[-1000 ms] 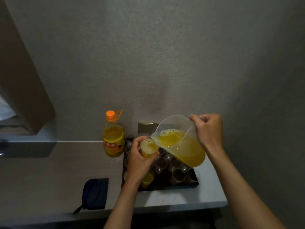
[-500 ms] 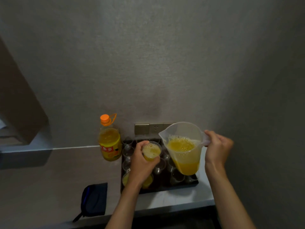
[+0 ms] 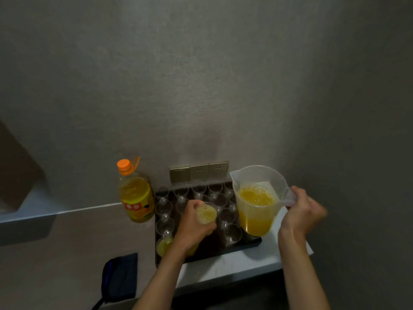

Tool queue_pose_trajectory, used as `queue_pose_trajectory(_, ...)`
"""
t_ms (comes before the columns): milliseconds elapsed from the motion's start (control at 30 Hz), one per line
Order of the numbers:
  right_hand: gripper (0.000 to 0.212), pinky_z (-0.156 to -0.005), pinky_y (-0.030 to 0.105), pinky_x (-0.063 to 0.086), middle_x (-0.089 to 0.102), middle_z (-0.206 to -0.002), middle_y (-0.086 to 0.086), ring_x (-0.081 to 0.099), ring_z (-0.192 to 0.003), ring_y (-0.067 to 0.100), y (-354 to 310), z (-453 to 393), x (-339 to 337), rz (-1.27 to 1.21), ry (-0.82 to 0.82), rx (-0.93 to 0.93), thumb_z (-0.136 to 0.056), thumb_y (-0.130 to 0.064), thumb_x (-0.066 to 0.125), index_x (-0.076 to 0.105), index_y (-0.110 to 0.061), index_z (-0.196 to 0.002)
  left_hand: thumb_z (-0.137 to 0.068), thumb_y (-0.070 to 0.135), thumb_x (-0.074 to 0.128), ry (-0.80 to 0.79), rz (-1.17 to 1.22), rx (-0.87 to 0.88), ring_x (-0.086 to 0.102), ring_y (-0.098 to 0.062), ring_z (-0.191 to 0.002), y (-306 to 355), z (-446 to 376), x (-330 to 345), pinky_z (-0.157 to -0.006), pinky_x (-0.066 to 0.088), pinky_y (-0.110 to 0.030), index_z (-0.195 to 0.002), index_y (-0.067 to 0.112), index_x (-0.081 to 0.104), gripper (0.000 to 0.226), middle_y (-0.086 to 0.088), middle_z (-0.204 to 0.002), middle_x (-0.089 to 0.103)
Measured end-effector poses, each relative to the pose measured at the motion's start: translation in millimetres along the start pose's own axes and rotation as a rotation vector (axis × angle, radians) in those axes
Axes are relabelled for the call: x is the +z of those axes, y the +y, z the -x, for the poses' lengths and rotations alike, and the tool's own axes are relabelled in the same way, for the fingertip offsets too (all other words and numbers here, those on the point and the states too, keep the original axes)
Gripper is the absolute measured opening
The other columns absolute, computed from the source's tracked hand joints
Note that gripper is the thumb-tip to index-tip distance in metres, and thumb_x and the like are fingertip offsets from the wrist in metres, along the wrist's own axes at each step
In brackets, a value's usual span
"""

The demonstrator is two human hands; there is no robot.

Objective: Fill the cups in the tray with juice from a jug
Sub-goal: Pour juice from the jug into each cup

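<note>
Right now the left hand [image 3: 192, 222] is wrapped around a clear cup [image 3: 206, 214] filled with frothy yellow juice, holding it over the middle of the dark tray [image 3: 237, 250], low among the other cups. The right hand [image 3: 302, 211] has its fingers curled round the handle of the translucent jug [image 3: 257, 198], which stands nearly upright at the tray's right edge, its spout pointing away towards the wall; whether its base touches the counter [image 3: 234, 267] cannot be told. The jug is about half full of juice, with bubbles on the surface. On the tray stand rows of empty clear cups [image 3: 232, 233], and a filled cup [image 3: 164, 246] sits at the front left corner, just beside the left wrist. A juice bottle [image 3: 136, 195] with an orange cap stands upright on the counter just left of the tray, against the wall. A dark pouch [image 3: 119, 279] lies near the counter's front edge, left of the left forearm. Behind the tray, a row of wall sockets [image 3: 199, 172] is set into the wall.
</note>
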State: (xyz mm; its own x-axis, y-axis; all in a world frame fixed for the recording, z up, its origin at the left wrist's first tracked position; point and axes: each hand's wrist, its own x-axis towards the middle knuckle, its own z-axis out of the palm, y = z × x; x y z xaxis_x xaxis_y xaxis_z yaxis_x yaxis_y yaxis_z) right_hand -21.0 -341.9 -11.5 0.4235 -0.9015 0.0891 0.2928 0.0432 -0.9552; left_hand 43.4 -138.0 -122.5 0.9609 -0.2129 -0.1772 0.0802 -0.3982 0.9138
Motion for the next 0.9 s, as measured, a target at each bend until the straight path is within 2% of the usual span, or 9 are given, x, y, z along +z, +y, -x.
queue_pose_trajectory(133,0.046,-0.055,0.031,0.043,0.052,-0.04,-0.013,0.05,-0.041,0.001,2.7,-7.0,-6.0,-0.045,-0.005,0.038,-0.088,-0.002,0.063,0.065,-0.021,-0.046,-0.072,0.019,0.087,-0.055,-0.14,0.007,0.052,-0.003,-0.101,-10.6,-8.3,5.2,-0.069,0.04,-0.012,-0.121,0.029,0.042,0.067,0.009,-0.117,0.049)
queue_pose_trajectory(233,0.051,-0.056,0.03,0.046,0.054,-0.041,-0.014,0.052,-0.042,0.001,3.3,-11.5,-7.0,-0.058,-0.012,0.042,-0.089,-0.003,0.063,0.067,-0.028,-0.045,-0.069,0.018,0.088,-0.08,-0.226,-0.001,0.052,-0.004,-0.099,-18.1,-16.7,8.6,-0.068,0.037,-0.01,-0.119,0.025,0.043,0.067,0.007,-0.116,0.049)
queue_pose_trajectory(300,0.055,-0.055,0.026,0.046,0.053,-0.04,-0.014,0.051,-0.042,0.001,4.4,-13.2,-7.4,-0.07,-0.021,0.042,-0.089,-0.003,0.063,0.068,-0.034,-0.044,-0.065,0.022,0.088,-0.08,-0.297,0.002,0.052,-0.011,-0.102,-23.6,-22.5,10.8,-0.072,0.041,-0.016,-0.114,0.023,0.044,0.066,0.003,-0.116,0.049)
queue_pose_trajectory(433,0.05,-0.049,0.017,0.041,0.047,-0.038,-0.015,0.045,-0.04,-0.001,6.1,-17.8,-7.3,-0.068,-0.021,0.046,-0.087,-0.001,0.063,0.06,-0.022,-0.042,-0.056,0.034,0.088,-0.113,-0.464,0.033,0.048,-0.018,-0.107,-32.2,-32.0,13.8,-0.087,0.05,-0.034,-0.111,0.023,0.044,0.072,0.001,-0.116,0.045)
queue_pose_trajectory(533,0.041,-0.046,0.017,0.038,0.045,-0.037,-0.015,0.044,-0.039,0.0,7.2,-21.4,-8.3,-0.07,0.011,0.042,-0.087,0.001,0.063,0.053,-0.017,-0.051,-0.058,0.041,0.087,-0.157,-0.601,0.084,0.044,-0.019,-0.109,-36.7,-36.8,16.6,-0.09,0.048,-0.035,-0.111,0.024,0.042,0.072,0.002,-0.117,0.041)
queue_pose_trajectory(633,0.042,-0.048,0.016,0.04,0.044,-0.04,-0.014,0.044,-0.04,-0.001,10.0,-22.7,-9.3,-0.068,0.039,0.049,-0.088,0.001,0.063,0.05,-0.017,-0.052,-0.062,0.047,0.086,-0.185,-0.731,0.133,0.039,-0.019,-0.112,-38.3,-39.6,19.7,-0.095,0.046,-0.038,-0.117,0.022,0.044,0.074,0.0,-0.121,0.04)
queue_pose_trajectory(733,0.041,-0.05,0.016,0.043,0.045,-0.041,-0.012,0.045,-0.04,-0.001,15.0,-26.3,-12.6,-0.051,0.041,0.046,-0.088,-0.001,0.063,0.051,-0.016,-0.052,-0.065,0.046,0.086,-0.213,-0.782,0.16,0.038,-0.018,-0.115,-40.9,-41.5,25.1,-0.095,0.046,-0.035,-0.123,0.021,0.045,0.075,0.001,-0.125,0.04)
queue_pose_trajectory(900,0.043,-0.049,0.019,0.044,0.048,-0.04,-0.013,0.046,-0.042,0.004,20.0,-34.5,-16.0,-0.03,0.022,0.034,-0.086,-0.006,0.064,0.059,-0.021,-0.046,-0.064,0.046,0.086,-0.277,-0.836,0.218,0.039,-0.015,-0.112,-48.4,-45.4,31.8,-0.086,0.042,-0.029,-0.12,0.025,0.045,0.072,0.004,-0.127,0.042)
